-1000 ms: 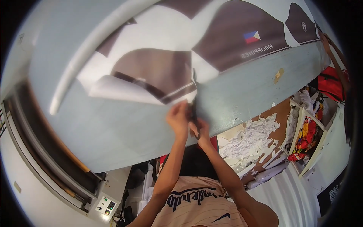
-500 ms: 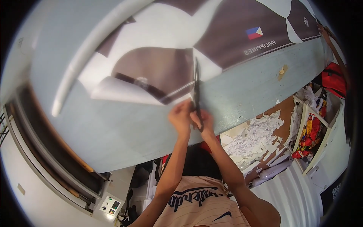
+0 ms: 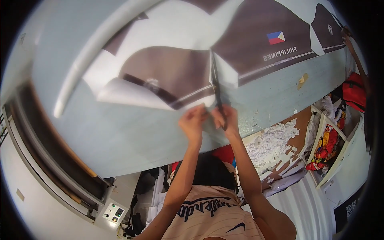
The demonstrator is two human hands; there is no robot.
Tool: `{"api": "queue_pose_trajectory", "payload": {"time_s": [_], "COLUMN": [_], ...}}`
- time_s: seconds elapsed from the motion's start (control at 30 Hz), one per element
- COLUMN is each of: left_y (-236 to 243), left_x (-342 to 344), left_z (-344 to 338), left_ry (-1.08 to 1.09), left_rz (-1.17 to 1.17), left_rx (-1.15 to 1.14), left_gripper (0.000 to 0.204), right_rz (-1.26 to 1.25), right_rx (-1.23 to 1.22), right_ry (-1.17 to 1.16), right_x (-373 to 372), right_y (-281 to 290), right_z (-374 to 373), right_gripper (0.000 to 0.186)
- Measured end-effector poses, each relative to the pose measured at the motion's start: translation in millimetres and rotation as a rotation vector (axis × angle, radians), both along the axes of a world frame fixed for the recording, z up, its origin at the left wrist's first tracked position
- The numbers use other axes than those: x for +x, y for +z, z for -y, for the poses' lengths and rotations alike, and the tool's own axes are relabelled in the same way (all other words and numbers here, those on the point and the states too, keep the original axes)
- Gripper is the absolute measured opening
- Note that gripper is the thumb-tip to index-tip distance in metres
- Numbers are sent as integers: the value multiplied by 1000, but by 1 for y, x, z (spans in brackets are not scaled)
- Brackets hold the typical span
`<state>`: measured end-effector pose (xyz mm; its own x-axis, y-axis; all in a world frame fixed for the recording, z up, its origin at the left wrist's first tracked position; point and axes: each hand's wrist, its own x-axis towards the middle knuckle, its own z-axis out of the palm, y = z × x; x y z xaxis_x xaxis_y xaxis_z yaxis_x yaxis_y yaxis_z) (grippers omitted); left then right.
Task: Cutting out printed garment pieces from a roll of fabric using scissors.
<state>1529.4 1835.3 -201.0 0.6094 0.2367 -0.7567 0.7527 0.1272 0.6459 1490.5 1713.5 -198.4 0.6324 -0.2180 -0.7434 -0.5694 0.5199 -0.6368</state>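
One white machine [image 3: 32, 184] stood at far left, its outer side cut off by the dark lens rim; the markings on its control panel [image 3: 115, 214] were too small to make out. Right of it lay the blue-grey counter [image 3: 120, 148]. A long white roll [image 3: 94, 47] curved along its left part and ran out at the upper edge. Next to the roll, the printed sheet [image 3: 168, 66] lay on the counter, its dark panels set in white; the upper portion was out of view. Its lower left edge curled over, concealing the print beneath.

The left hand [image 3: 192, 122] was at the sheet's near edge, its fingers [image 3: 199, 111] bent and drawn together. Blur prevented confirmation of whether they gripped the sheet. The scissors [image 3: 217, 86] pointed away from the wearer, blades along the white strip between two dark panels; their tips were hard to distinguish. The right hand [image 3: 226, 120] had its fingers closed around the dark handles, which they partly hid.

Below the counter's edge, which cut off their far side, lay white scraps [image 3: 272, 148]. At far right was a red bag [image 3: 355, 92]; above it, another person's hand [image 3: 347, 36] reached the sheet's end, its grip unclear.
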Motion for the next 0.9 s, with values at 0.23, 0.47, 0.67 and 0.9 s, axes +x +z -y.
{"api": "queue_pose_trajectory", "payload": {"time_s": [0.23,0.47,0.67,0.9], "left_y": [-3,-3,0,-1], "left_x": [-2,0,2,1], "left_z": [-3,-2,3,3], "left_ry": [23,8,23,23], "left_rz": [-9,-47,-33,-47], "left_rx": [-17,5,8,25], "left_gripper": [25,22,22,23], "right_rz": [-41,-14,-2,70], "right_rx": [-46,-331,-390,-451], "right_ry": [9,265,454,564], "right_x": [16,15,25,39], "right_y": [9,-1,5,10], "right_z": [18,58,96,117], "right_gripper": [31,40,46,47]}}
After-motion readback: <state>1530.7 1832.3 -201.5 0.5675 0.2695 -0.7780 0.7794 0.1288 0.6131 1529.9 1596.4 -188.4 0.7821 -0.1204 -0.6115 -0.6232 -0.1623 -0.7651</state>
